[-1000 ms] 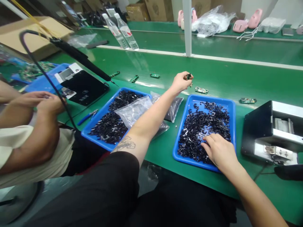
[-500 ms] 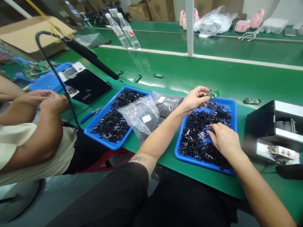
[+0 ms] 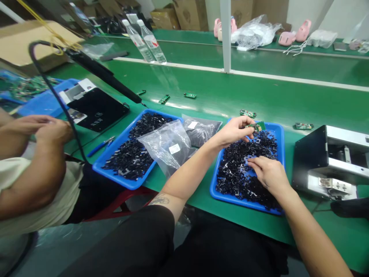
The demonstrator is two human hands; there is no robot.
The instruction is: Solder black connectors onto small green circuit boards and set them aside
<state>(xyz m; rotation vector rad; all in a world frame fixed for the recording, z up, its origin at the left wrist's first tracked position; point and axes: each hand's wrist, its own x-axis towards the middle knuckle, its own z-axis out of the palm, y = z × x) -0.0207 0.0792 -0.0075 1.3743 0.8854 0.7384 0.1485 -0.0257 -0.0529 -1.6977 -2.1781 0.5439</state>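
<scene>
My left hand (image 3: pixel 238 130) grips a small green circuit board (image 3: pixel 257 126) by its left end, above the far part of a blue tray (image 3: pixel 281 144). Many small black parts (image 3: pixel 236 169) lie heaped in this tray. Over the middle of the heap, my right hand (image 3: pixel 268 173) has its thumb and forefinger pinched together; whatever is between the fingertips is too small to make out. Just behind my left hand, another circuit board (image 3: pixel 248 113) rests on the green table.
Left of my arm are clear bags (image 3: pixel 173 148) of dark parts and a second blue tray (image 3: pixel 135 184). A metal machine (image 3: pixel 328 157) stands at the right. More boards (image 3: pixel 189 95) lie farther back. A co-worker's hands (image 3: pixel 52 127) are at the left, beside a black box (image 3: pixel 96 109).
My view has shifted slightly. My left hand is lower with the circuit board, and the board on the table behind it now shows. My right fingers have closed to a tighter pinch.
</scene>
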